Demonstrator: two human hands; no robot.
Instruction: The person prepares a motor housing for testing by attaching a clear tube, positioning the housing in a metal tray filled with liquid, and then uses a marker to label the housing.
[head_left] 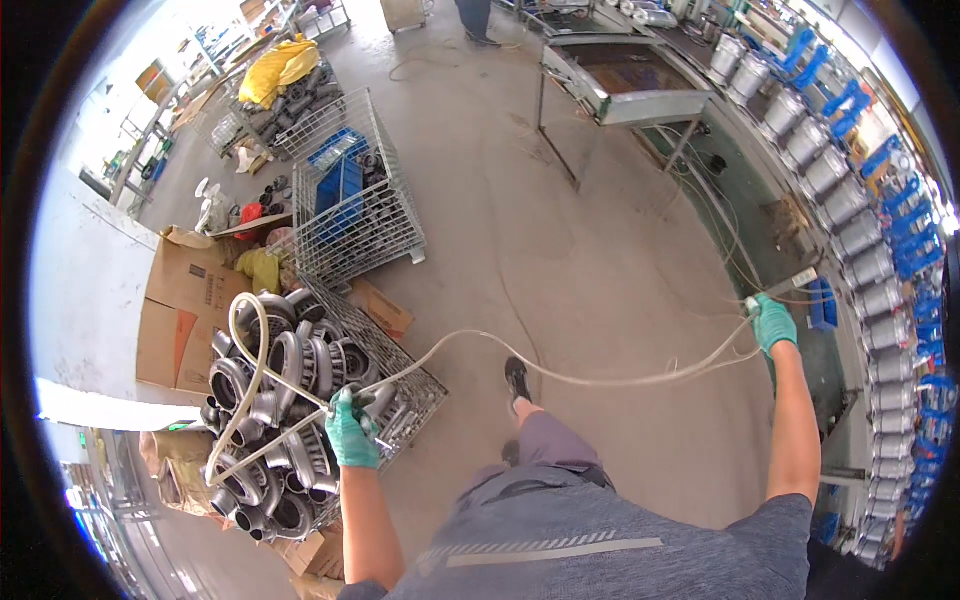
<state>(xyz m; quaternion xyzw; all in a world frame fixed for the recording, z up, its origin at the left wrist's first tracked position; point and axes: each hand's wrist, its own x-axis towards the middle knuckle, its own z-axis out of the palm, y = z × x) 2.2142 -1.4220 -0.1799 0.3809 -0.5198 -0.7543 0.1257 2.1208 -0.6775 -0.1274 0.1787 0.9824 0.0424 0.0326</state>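
My left hand (352,430), in a teal glove, is closed round a pale flexible hose (600,382), above the right side of a heap of grey cast-metal housings (285,365). A small metallic piece shows at its fingers, too small to make out. Beyond that hand the hose loops over the snail-shaped housings. My right hand (773,326), also gloved in teal, is stretched far out to the right and closed on the hose. Between both hands the hose hangs in a long, loose curve over the floor.
The housings fill a wire-mesh crate (425,400) at left. Behind it stands another mesh cage (405,215) with blue bins (340,185). Cardboard boxes (185,310) flank the heap. At right runs a bench with silver cylinders (855,235); a metal-framed table (640,105) stands ahead. Hoses trail across the floor.
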